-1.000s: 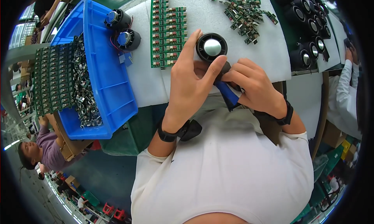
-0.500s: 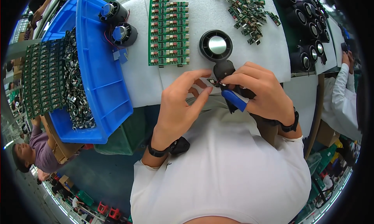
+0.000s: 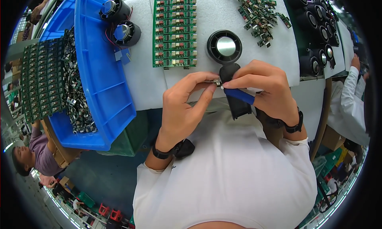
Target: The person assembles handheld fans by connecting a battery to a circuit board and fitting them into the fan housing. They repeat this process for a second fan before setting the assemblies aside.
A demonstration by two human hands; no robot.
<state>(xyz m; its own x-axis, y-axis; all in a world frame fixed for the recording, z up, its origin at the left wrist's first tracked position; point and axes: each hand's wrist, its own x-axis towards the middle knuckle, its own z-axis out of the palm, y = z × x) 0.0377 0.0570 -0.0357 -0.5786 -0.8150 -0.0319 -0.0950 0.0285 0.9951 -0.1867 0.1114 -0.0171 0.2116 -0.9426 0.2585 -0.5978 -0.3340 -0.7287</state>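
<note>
Pinching board [image 3: 217, 82] between thumb and forefinger of left hand [image 3: 182, 99], by the near edge of the table [image 3: 145, 83]. Clasping fan [image 3: 227, 71] by the handle in right hand [image 3: 269, 87], with head toward the far edge and handle end past the near one; probably gripped so to brace the handle yet spare fingertips for the board. Holding hands close, with fingertips nearly meeting at the board. Bent inward at both wrists, with palms roughly facing; likely suits fine fingertip control.

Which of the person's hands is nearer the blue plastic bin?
Left: the left hand is to the right of the blue plastic bin, across a gap; the right hand is farther right, beyond the left hand.
</note>
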